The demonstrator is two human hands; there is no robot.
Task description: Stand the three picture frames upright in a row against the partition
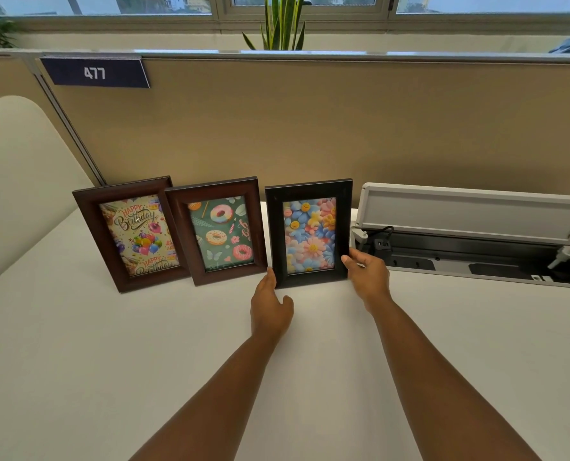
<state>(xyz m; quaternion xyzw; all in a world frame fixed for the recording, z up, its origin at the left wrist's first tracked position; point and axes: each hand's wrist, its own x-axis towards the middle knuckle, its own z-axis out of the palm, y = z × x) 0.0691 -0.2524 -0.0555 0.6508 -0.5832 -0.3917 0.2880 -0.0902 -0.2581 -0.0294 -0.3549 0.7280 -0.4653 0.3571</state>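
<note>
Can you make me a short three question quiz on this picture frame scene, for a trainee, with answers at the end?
1. True or false: the black flower frame stands at the right end of the row.
2. Which frame overlaps the birthday frame? A) the flower frame B) the donut frame C) none
3. Fill in: the right hand touches the flower frame's ______ edge.

Key
1. True. It stands nearest the open cable tray.
2. B. The donut frame's left edge sits in front of the birthday frame's right side.
3. Right. The left hand is at the frame's lower left corner, and all three frames stand upright before the partition.
</note>
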